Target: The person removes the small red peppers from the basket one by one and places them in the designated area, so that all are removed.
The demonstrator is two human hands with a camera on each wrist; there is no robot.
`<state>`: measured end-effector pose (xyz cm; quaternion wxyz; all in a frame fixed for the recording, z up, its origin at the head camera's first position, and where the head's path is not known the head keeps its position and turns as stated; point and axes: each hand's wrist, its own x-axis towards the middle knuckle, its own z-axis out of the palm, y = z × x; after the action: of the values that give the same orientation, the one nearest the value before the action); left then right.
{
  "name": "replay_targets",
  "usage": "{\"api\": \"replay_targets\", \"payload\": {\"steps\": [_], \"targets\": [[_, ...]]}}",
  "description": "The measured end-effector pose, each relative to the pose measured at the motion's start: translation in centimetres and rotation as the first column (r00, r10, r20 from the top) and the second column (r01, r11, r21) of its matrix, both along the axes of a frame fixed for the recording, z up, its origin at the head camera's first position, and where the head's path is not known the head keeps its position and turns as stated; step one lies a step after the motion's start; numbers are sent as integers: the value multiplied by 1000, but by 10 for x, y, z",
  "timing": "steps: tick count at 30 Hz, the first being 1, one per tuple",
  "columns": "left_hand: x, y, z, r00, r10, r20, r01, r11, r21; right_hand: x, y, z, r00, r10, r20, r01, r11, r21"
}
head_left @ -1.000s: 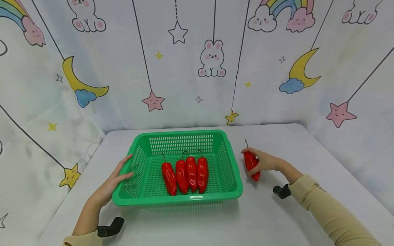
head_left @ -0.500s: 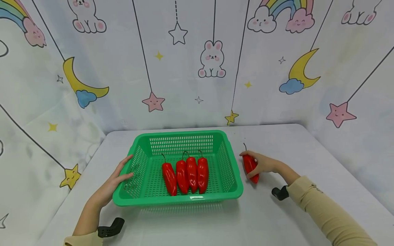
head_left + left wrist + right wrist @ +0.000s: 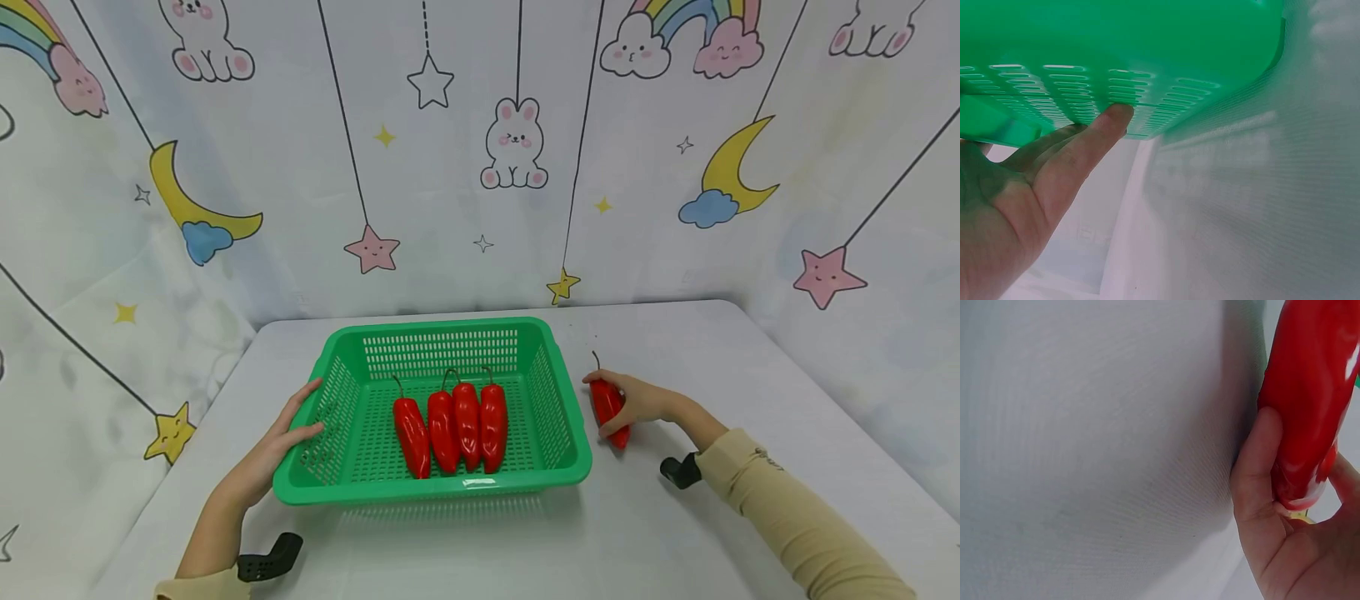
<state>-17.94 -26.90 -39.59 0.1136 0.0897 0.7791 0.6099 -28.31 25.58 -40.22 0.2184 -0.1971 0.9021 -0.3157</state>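
Note:
A glossy red chili pepper (image 3: 606, 404) with a thin dark stem is held in my right hand (image 3: 643, 397), low over the table to the right of the green plastic basket (image 3: 360, 490). In the right wrist view, the thumb and fingers sit on either side of the pepper (image 3: 1310, 394) near its rounded end. My left hand (image 3: 258, 462) is at the basket's left side, fingers extended and overlapping the rim. The left wrist view has a straight digit touching the slotted basket wall (image 3: 1197, 50). Several red chili peppers (image 3: 412, 437) lie side by side in the basket, stems away from me.
The basket stands on a white-covered table (image 3: 720, 367). Behind it hangs a pale curtain (image 3: 450, 200) printed with bunnies, moons and stars. A black wrist device (image 3: 270, 558) sits below the left wrist, and another black device (image 3: 681, 471) below the right.
My right hand has shifted slightly toward me and to the left with the chili pepper, mostly in the first half second. The left hand and basket stay in place.

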Motion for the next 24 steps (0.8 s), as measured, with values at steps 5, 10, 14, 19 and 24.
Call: {"api": "replay_targets", "payload": {"steps": [5,10,14,19,24], "targets": [[0,0,-1,1000,2,0,-2,1000,4,-1,-2,-2,999,13,-37,-12,999,38],[0,0,0,1000,-6,-12,6,1000,0,-1,-3,-5,997,30,-76,-24,996,80],[0,0,0,1000,-7,-10,7,1000,2,-2,-3,-6,996,21,-84,-12,995,102],[0,0,1,1000,-5,-9,5,1000,4,-3,-2,-8,995,18,-93,-7,993,116],[0,0,0,1000,-6,-4,6,1000,9,-3,-3,-8,995,22,-102,-9,992,124]]}}
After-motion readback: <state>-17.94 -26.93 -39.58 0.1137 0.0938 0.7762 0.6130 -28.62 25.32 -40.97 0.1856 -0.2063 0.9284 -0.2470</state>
